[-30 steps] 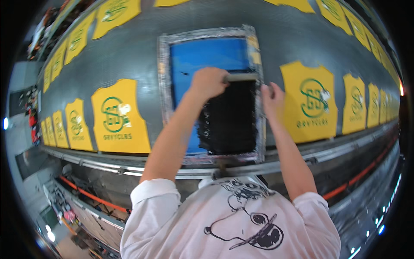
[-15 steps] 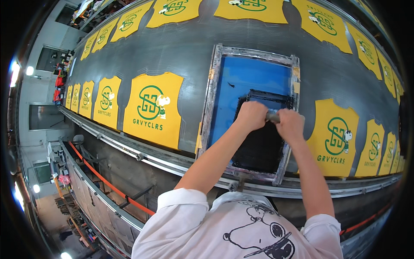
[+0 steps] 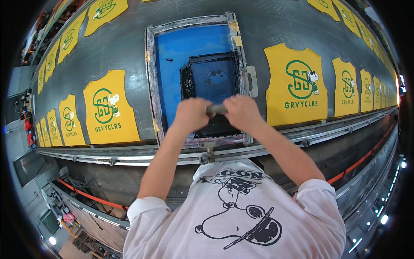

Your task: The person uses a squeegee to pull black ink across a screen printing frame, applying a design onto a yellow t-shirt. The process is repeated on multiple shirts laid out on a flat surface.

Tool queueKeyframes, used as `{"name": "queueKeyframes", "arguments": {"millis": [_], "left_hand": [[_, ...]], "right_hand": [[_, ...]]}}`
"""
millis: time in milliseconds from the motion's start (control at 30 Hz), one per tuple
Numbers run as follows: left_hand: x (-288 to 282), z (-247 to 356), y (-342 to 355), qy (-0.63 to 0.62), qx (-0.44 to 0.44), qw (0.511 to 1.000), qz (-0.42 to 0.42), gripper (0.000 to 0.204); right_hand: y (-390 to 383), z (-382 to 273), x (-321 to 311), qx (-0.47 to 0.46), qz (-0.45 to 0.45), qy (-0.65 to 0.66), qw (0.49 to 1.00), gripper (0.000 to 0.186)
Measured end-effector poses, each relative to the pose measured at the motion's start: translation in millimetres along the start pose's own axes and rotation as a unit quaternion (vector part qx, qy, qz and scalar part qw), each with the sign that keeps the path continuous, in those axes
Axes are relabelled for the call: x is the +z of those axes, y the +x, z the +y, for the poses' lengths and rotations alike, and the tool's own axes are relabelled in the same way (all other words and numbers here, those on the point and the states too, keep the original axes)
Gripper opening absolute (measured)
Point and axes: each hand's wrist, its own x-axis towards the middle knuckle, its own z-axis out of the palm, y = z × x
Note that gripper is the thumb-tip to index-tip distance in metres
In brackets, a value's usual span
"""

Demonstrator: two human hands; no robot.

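A screen-printing frame (image 3: 152, 82) with blue mesh (image 3: 174, 43) lies flat on the long grey printing table. Black ink (image 3: 186, 84) edges a dark rectangle on the mesh, where a faint cartoon dog figure (image 3: 216, 78) shows. Both of my hands are closed around the grip of a squeegee (image 3: 217, 109) over the near part of that rectangle. My left hand (image 3: 192, 114) grips its left end, my right hand (image 3: 242, 112) its right end. The squeegee's blade is mostly hidden under my hands.
Yellow shirt panels with green and white prints lie in rows, one to the left (image 3: 97, 90) and one to the right (image 3: 278, 82) of the frame. A metal rail (image 3: 276, 140) runs along the near table edge. An orange strip (image 3: 353, 166) runs below it.
My hands have drawn the squeegee toward me across the mesh. Solid black there has given way to a visible dog figure. The whole view has also turned and shifted.
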Motion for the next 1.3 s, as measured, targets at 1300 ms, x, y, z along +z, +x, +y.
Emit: {"name": "queueKeyframes", "arguments": {"millis": [1300], "left_hand": [[-38,-10,59,0.059,0.015,0.998,-0.034,0.027]], "right_hand": [[-10,66,-16,0.358,0.261,0.208,0.872,0.039]]}}
